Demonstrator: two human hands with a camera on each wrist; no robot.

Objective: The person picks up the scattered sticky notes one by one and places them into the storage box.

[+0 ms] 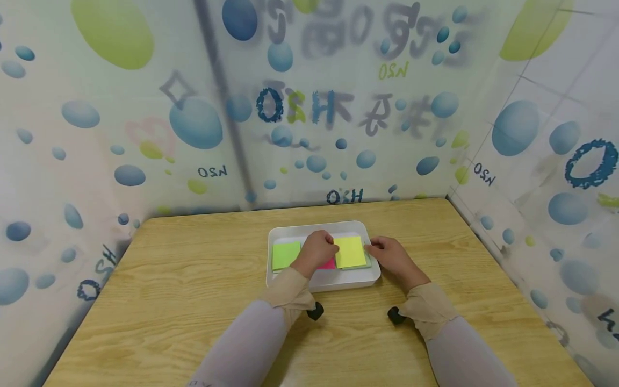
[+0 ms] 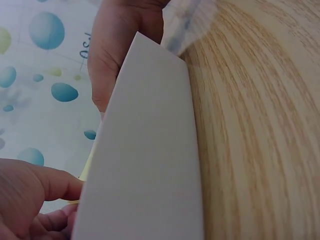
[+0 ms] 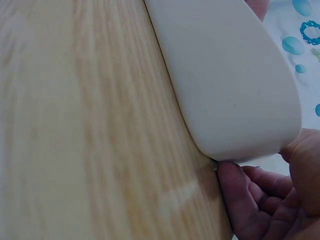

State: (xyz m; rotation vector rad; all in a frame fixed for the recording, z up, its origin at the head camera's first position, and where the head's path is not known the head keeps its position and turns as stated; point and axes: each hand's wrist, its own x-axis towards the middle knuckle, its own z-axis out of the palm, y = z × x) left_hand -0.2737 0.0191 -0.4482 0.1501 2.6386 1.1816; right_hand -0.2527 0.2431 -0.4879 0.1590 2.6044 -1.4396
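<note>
A white plastic tray [image 1: 345, 281] holds sticky-note pads in a row. At its left lies a green pad [image 1: 286, 255]. A pink pad [image 1: 329, 264] shows in the middle, partly covered by my left hand [image 1: 315, 252]. That hand pinches the left edge of a yellow pad [image 1: 350, 252], which lies over a pale green pad [image 1: 369, 262] on the right. My right hand [image 1: 394, 259] grips the tray's right end, thumb over the rim and fingers curled outside. In both wrist views the tray wall [image 2: 145, 140] hides the pads almost entirely.
The tray stands on a wood-grain table [image 1: 193, 285], fairly near its far edge. A bubble-patterned curtain [image 1: 300, 145] closes off the back and sides. Small black devices [image 1: 316, 311] are strapped at both wrists with beige wraps.
</note>
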